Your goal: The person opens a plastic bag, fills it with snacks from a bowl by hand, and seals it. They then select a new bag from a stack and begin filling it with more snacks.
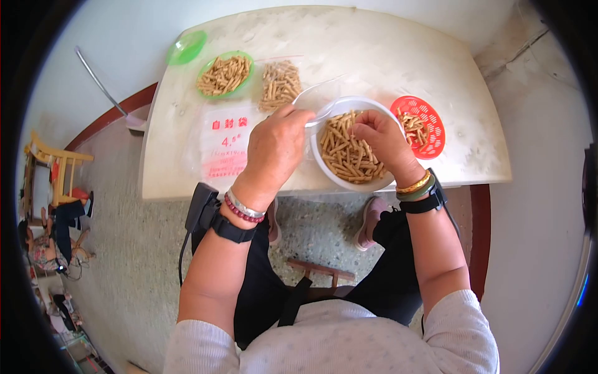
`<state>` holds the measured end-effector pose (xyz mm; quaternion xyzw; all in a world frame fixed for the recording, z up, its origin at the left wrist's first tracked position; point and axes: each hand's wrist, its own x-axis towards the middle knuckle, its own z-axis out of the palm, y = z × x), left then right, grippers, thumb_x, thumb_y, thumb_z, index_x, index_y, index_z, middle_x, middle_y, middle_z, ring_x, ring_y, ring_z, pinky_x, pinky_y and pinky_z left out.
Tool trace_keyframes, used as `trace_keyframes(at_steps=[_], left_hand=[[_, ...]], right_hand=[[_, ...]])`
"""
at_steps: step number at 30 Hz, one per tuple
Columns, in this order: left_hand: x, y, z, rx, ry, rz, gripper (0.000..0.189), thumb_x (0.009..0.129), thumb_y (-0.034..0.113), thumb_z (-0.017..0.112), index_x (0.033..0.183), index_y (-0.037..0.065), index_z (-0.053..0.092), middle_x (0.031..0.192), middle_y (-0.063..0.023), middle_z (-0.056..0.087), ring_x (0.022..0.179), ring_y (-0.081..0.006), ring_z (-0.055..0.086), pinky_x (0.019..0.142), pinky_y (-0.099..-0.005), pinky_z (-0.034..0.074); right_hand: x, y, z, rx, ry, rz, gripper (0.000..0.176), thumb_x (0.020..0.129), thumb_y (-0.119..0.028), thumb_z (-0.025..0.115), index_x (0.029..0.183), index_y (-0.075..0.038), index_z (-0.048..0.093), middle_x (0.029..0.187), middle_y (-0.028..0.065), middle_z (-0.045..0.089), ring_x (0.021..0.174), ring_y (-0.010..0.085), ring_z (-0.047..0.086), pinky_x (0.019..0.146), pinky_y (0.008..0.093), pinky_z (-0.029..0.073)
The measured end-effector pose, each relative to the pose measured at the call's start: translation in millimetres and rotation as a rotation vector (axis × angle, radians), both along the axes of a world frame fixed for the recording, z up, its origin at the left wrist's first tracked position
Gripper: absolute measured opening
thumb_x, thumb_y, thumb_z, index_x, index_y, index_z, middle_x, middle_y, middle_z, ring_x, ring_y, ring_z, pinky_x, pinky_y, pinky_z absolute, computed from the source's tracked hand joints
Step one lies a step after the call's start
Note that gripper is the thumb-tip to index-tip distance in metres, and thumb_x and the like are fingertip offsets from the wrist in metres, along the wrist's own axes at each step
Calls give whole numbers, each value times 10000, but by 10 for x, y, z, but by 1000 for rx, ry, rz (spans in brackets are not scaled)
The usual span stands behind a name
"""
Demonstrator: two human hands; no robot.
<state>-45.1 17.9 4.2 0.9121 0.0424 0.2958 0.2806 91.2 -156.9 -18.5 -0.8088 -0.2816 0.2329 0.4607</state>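
Observation:
My left hand (277, 146) is closed on a clear plastic bag (321, 113), whose mouth stands open beside a white bowl (317, 156). The bowl is heaped with short tan stick-shaped pieces (349, 153). Over the bowl's right side, my right hand (381, 138) has its fingertips pinched together close to the pieces. What lies between those fingertips I cannot make out. Left of the bowl lies a filled clear bag (280, 86) of the same pieces. A packet of clear bags with red print (221, 140) lies flat beside my left hand.
A red basket (434, 118) with some pieces stands right of the bowl. At the back left are a green plate (249, 57) of pieces and a green dish (187, 48). The table's front edge (168, 193) is close to my body. Another person (50, 246) sits far left.

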Motion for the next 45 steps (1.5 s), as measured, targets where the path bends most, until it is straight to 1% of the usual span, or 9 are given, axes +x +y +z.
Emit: trace_keyframes(at_steps=[1,3,5,13,26,33,37,40,45], left_hand=[[-3,4,14,-4,23,9,178,838,-30,555,970,39,653,880,-145,626,775,-334,629,662,-384,494],[-1,-4,30,0,38,2,182,839,-33,549,970,38,653,879,-149,625,778,-337,629,665,-384,494],[8,-40,26,4,59,-2,185,839,-35,544,969,37,654,879,-154,623,781,-340,629,668,-384,494],[20,-69,-9,-4,61,-15,205,821,-50,540,974,24,655,864,-141,630,777,-307,633,683,-365,500],[19,-58,-18,-4,92,-22,191,815,-32,567,964,46,658,885,-139,626,792,-341,621,674,-386,498],[6,-32,2,12,111,-8,198,820,-31,560,973,46,659,901,-127,639,792,-329,630,684,-379,502],[5,-7,-11,-2,99,-13,199,823,-27,561,977,48,662,908,-124,644,792,-325,634,689,-376,505],[-3,8,-9,-1,116,7,194,825,-22,562,977,46,663,907,-128,646,797,-325,636,692,-376,506],[-13,46,-29,13,113,4,187,828,-20,562,977,40,659,903,-132,647,800,-329,637,693,-378,506]], right_hand=[[40,-42,30,331,360,-34,97,900,-112,555,892,-46,626,867,72,689,783,140,617,727,235,459],[93,-125,105,397,481,-62,107,956,-121,521,950,-41,592,861,54,669,758,103,586,725,238,468],[110,-165,107,684,795,21,106,974,-138,516,982,-52,577,874,65,664,753,111,585,732,237,471],[117,-263,216,805,923,148,136,998,-148,467,966,-49,554,837,38,605,737,140,545,699,267,462],[238,-441,237,883,849,-14,45,960,-109,554,993,-88,577,845,13,616,725,102,561,666,240,470],[504,-567,209,981,573,-298,115,868,-46,658,961,-62,592,799,3,604,668,86,540,619,211,427],[672,-740,236,858,282,-443,108,859,-57,665,942,-45,596,783,-23,567,653,60,494,591,190,410],[815,-875,263,587,-54,-585,103,886,-97,647,940,-15,617,772,-37,565,644,50,473,602,182,415],[978,-1098,95,222,-85,-545,151,900,-115,618,982,12,620,851,3,626,710,57,528,655,198,455]])
